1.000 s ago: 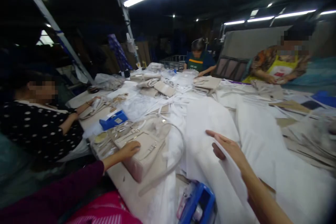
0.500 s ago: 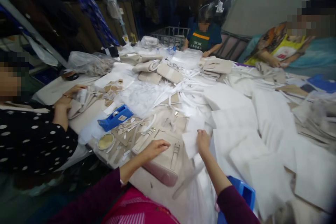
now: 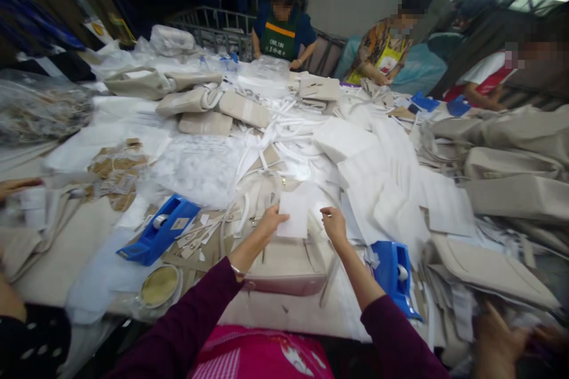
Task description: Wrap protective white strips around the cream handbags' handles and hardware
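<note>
A beige handbag (image 3: 288,263) lies on the table right in front of me, its base toward my pink apron. My left hand (image 3: 265,226) pinches the left edge of a small white sheet (image 3: 293,215) above the bag. To the right of the sheet, my right hand (image 3: 333,225) is raised with fingers closed near the bag's right side; whatever may be between its fingertips is too small to make out. White foam sheets (image 3: 386,189) spread beyond it.
Blue tape dispensers stand to the left (image 3: 162,228) and right (image 3: 393,275). A round yellow tin (image 3: 159,286) sits front left. Folded beige bags (image 3: 200,100) and bags at right (image 3: 515,201) surround the work. Co-workers' hands are at both side edges; other people work across the table.
The view has swung right. My left hand, earlier resting over the bag with nothing in it, now holds a white sheet. My right hand has let go of the white sheet it held.
</note>
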`<state>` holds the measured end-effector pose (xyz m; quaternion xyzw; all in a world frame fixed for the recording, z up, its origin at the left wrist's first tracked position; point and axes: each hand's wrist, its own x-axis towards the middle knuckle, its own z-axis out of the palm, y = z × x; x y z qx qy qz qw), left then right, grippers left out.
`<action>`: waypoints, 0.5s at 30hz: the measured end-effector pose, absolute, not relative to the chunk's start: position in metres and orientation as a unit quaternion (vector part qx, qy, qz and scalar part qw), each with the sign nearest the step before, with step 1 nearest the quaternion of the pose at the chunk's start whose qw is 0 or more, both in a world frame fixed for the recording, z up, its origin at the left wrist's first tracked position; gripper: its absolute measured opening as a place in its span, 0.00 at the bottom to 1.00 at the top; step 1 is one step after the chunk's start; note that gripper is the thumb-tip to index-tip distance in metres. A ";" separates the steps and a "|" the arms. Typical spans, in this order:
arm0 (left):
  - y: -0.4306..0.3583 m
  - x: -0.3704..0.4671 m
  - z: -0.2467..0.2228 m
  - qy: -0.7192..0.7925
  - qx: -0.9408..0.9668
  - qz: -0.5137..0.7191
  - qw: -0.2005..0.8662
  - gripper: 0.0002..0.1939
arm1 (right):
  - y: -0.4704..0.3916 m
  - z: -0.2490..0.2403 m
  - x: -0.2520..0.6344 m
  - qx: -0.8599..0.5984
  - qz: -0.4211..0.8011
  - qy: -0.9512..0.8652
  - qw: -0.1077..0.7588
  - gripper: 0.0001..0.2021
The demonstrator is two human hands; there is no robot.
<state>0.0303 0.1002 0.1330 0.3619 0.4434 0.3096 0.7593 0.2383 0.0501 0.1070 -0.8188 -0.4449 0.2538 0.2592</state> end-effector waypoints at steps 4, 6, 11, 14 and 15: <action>0.108 -0.008 0.140 0.468 0.329 0.387 0.723 0.19 | 0.017 0.099 0.224 -0.836 0.313 -0.408 0.195 0.10; 0.104 -0.018 0.141 0.492 0.317 0.389 0.711 0.19 | 0.010 0.096 0.209 -0.836 0.334 -0.395 0.183 0.11; 0.077 -0.017 0.141 0.534 0.317 0.383 0.684 0.18 | 0.013 0.102 0.194 -0.804 0.390 -0.378 0.244 0.06; 0.062 -0.009 0.142 0.555 0.312 0.374 0.674 0.20 | 0.012 0.110 0.201 -0.747 0.446 -0.383 0.311 0.05; 0.058 -0.005 0.143 0.562 0.308 0.370 0.673 0.21 | 0.010 0.113 0.204 -0.727 0.464 -0.381 0.334 0.07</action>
